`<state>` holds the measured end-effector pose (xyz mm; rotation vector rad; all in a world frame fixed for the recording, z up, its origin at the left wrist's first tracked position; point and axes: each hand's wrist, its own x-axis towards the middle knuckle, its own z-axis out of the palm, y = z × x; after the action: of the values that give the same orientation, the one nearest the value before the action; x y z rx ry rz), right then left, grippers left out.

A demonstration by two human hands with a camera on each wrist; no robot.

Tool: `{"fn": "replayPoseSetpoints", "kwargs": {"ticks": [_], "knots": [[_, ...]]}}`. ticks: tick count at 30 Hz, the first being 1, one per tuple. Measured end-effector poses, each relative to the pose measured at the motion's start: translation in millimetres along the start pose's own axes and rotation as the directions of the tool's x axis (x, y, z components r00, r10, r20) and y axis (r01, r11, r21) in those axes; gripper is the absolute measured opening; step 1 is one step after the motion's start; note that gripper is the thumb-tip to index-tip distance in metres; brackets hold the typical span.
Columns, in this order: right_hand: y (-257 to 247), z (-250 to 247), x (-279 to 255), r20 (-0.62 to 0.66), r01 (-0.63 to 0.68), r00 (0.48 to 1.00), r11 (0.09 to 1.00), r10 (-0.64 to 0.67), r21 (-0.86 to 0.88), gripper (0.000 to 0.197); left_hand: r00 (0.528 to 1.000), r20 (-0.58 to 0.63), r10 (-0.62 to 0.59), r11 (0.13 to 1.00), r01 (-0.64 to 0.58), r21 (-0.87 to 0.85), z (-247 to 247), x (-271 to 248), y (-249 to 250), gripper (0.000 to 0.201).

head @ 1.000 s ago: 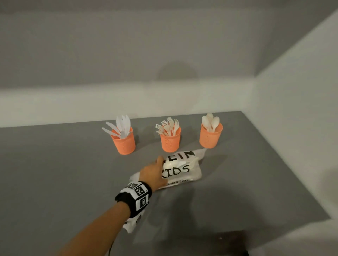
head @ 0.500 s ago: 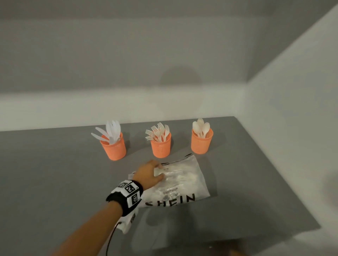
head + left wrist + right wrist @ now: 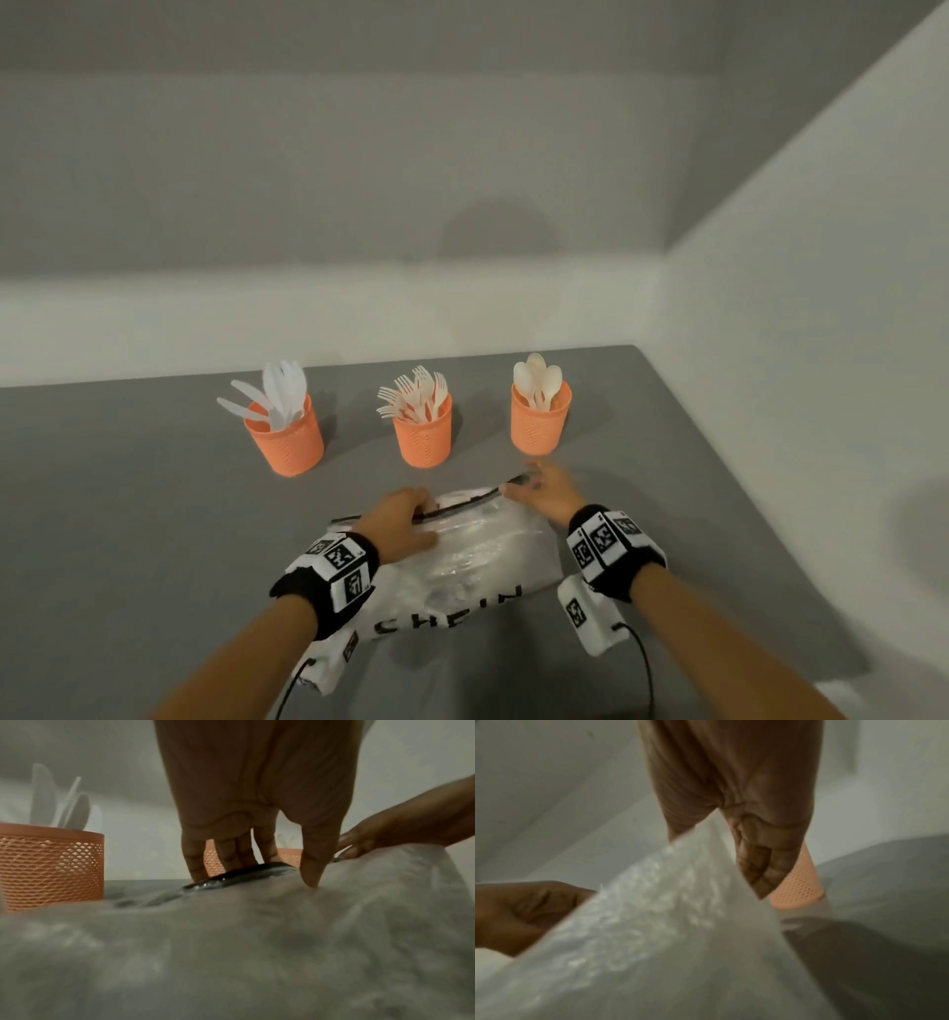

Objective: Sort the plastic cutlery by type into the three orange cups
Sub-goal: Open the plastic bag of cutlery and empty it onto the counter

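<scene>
- Frosted plastic is what both hands are on; left hand [image 3: 398, 521] has its fingers [image 3: 226, 854] curled over the black zip edge [image 3: 239, 875] of the bag [image 3: 462, 560], thumb pressing into the film just behind it
- right hand [image 3: 547, 488] is at the other end of that zip edge; the right wrist view shows fingers [image 3: 759, 866] curled and the film running up between thumb and fingers, so I'd call it a pinch
- bag lies flat on the grey counter [image 3: 128, 514] near the front edge, printed letters toward the person; whether any cutlery is left inside, can't tell, too cloudy
- beyond it toward the back edge, three orange cups in a row: knives cup [image 3: 285, 442] left, forks cup [image 3: 423, 434] middle, spoons cup [image 3: 539, 424] nearest the right edge; each looks single-type, so the sorting seems pretty much done
- what could go sideways imo: the right hand is just beside the spoons cup, so yanking the bag open or lifting it could tip that cup; light mesh cups loaded with tall handles won't take much; slick film could also slip the pinch
</scene>
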<state>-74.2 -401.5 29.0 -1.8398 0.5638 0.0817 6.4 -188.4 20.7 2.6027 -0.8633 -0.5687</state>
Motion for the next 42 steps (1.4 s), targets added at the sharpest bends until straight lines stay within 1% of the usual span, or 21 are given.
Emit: {"fn": "replayPoseSetpoints", "kwargs": {"ticks": [1,3,4,6,7,8,9,10,12,13,15,17,20,25,27,30,32,34,38,40,42], "knots": [[4,4,4,-0.010,0.005,1.000,0.998,-0.004,0.058,0.048,0.999,0.032,-0.007,1.000,0.007,0.007,0,-6,-2,0.029],[8,10,6,-0.005,0.040,0.999,0.998,-0.040,0.047,0.017,0.994,0.101,-0.044,0.997,0.037,0.069,-3,-18,-9,0.042],[8,11,5,0.002,0.049,0.999,0.998,-0.049,0.033,0.004,0.987,0.148,-0.056,0.992,0.038,0.121,-6,-23,-13,0.042],[5,6,4,0.005,0.084,0.996,0.996,-0.085,0.038,0.009,0.983,0.175,-0.056,0.991,0.033,0.132,-18,-31,-20,0.020],[-1,1,2,-0.003,0.120,0.993,0.991,-0.120,0.052,0.005,0.989,0.138,-0.051,0.994,0.036,0.107,-28,-35,-22,0.018],[-11,-6,-1,-0.018,0.173,0.985,0.984,-0.172,0.050,0.005,0.996,0.075,-0.038,0.995,0.032,0.090,-39,-36,-21,0.027],[-24,-13,-5,-0.042,0.230,0.973,0.972,-0.228,0.042,0.012,1.000,0.002,-0.008,0.998,0.008,0.069,-52,-37,-18,0.029],[-39,-21,-8,-0.071,0.298,0.953,0.954,-0.296,0.024,0.014,0.997,-0.069,0.036,0.998,-0.032,0.060,-66,-39,-12,0.023],[-71,-37,-17,-0.133,0.414,0.902,0.910,-0.412,-0.012,0.014,0.973,-0.187,0.134,0.991,-0.125,0.057,-94,-42,3,0.008],[-85,-45,-21,-0.162,0.463,0.873,0.886,-0.459,-0.019,0.013,0.952,-0.250,0.176,0.984,-0.163,0.071,-106,-43,10,0.013],[-107,-58,-34,-0.201,0.552,0.813,0.833,-0.546,-0.027,0.015,0.909,-0.339,0.242,0.970,-0.222,0.095,-133,-48,23,0.011],[-124,-68,-50,-0.231,0.611,0.766,0.791,-0.600,-0.030,0.019,0.885,-0.359,0.297,0.955,-0.270,0.125,-156,-55,34,0.013],[-142,-76,-69,-0.241,0.664,0.720,0.747,-0.650,-0.033,0.020,0.875,-0.357,0.327,0.943,-0.279,0.181,-181,-60,45,0.017],[-156,-81,-73,-0.309,0.721,0.641,0.690,-0.703,-0.072,0.015,0.815,-0.478,0.328,0.944,-0.269,0.190,-197,-58,54,0.021],[-154,-83,-66,-0.305,0.707,0.650,0.701,-0.697,-0.095,0.019,0.815,-0.494,0.304,0.953,-0.251,0.171,-192,-54,55,0.022],[-137,-80,-55,-0.273,0.606,0.712,0.763,-0.647,-0.226,0.025,0.857,-0.458,0.235,0.971,-0.188,0.146,-176,-49,50,0.019],[-125,-76,-53,-0.265,0.565,0.732,0.777,-0.627,-0.276,0.027,0.881,-0.427,0.203,0.977,-0.152,0.151,-169,-47,50,0.019],[-122,-71,-55,-0.261,0.568,0.739,0.783,-0.621,-0.253,0.026,0.890,-0.410,0.199,0.979,-0.162,0.125,-165,-47,58,0.026],[-129,-63,-64,-0.256,0.601,0.753,0.792,-0.606,-0.107,0.022,0.872,-0.403,0.277,0.960,-0.270,0.076,-158,-43,91,0.038],[-132,-59,-69,-0.240,0.606,0.764,0.794,-0.599,-0.053,0.022,0.863,-0.399,0.309,0.947,-0.318,0.048,-152,-40,108,0.035],[-131,-58,-73,-0.229,0.613,0.768,0.790,-0.599,-0.013,0.023,0.845,-0.415,0.338,0.936,-0.347,0.055,-146,-38,120,0.025]]}}
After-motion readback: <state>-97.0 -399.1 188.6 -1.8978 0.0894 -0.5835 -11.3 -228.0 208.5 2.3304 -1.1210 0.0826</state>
